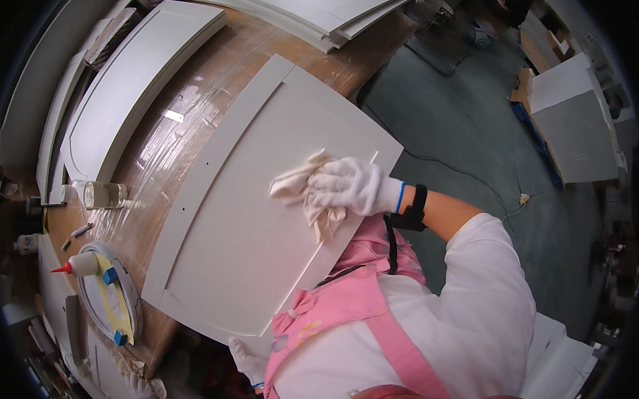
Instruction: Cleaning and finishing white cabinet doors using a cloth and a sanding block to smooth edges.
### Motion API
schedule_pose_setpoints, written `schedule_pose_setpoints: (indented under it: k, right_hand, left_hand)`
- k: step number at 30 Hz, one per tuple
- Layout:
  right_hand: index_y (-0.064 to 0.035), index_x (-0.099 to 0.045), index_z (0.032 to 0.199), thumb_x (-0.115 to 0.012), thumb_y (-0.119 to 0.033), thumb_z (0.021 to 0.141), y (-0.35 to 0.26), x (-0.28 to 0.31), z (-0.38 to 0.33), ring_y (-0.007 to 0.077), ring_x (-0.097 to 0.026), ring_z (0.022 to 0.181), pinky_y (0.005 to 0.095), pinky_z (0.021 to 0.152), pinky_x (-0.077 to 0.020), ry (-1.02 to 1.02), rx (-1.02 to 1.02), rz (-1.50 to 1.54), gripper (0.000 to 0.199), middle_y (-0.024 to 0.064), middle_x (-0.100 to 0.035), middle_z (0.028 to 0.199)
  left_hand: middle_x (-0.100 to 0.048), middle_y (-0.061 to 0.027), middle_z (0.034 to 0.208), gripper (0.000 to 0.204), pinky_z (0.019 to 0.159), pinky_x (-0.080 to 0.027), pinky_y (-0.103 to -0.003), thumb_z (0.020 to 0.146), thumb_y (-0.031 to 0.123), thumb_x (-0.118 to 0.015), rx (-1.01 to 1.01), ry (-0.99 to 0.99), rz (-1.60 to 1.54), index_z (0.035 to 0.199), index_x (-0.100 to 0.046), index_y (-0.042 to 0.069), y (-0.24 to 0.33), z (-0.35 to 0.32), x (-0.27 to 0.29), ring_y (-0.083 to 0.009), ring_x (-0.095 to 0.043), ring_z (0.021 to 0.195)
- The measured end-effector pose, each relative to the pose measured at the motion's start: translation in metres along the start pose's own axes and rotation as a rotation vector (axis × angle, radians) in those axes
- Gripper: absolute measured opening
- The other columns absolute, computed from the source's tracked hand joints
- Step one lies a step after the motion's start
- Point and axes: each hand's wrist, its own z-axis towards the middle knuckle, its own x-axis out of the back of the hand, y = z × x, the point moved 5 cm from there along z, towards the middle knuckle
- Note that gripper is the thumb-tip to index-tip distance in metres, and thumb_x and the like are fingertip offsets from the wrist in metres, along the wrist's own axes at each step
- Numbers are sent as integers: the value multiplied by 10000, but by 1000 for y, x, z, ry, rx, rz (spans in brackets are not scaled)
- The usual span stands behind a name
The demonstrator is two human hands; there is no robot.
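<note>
A white framed panel (235,202), like a cabinet door, lies on the table in front of me, its near side against my pink apron. My right hand (343,184), in a white knitted glove, is closed on a crumpled off-white cloth (291,186) pressed to the panel's recessed face. At the panel's bottom corner, my left hand (248,360), gloved as well, grips the edge; my apron and body partly hide it. Two small dark holes show in the panel's left frame strip.
More white panels (139,79) lie at the table's far left, others (313,13) at the back. On the left are a glass jar (102,195), a red-tipped bottle (82,265) and a round white lid (129,290). Another gloved hand (147,393) is at lower left. A cable (459,168) crosses the floor.
</note>
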Motion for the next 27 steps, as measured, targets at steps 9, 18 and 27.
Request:
schedule_pose_setpoints:
  k: [9, 18, 27]
  right_hand:
    - [-118, -670, 1166, -614, -79, 807, 40, 77, 78, 289, -595, 1053, 395, 854, -529, 105, -404, -243, 365, 86, -620, 1211]
    - [-115, -600, 1290, -524, -196, 929, 116, -15, 107, 369, -466, 1283, 421, 1068, -424, 65, -614, -213, 378, 181, -499, 1386]
    - [-116, -539, 1342, -533, -216, 967, 100, 3, 59, 354, -471, 1283, 389, 1076, -413, -156, -785, 0, 388, 167, -487, 1374]
  left_hand:
    - [-612, -93, 1146, 313, 967, -489, -359, 1006, 243, -472, 33, 113, 18, 1165, -596, 3, -9, -23, 16, -246, -591, 1132]
    - [-601, -109, 1180, 326, 988, -466, -353, 1010, 244, -476, 33, -78, 21, 1200, -579, 0, 1, 40, -64, -243, -577, 1153]
    - [-590, -125, 1214, 343, 1010, -443, -346, 1013, 245, -480, 32, -395, -14, 1235, -563, -3, 4, 81, -198, -241, -564, 1173]
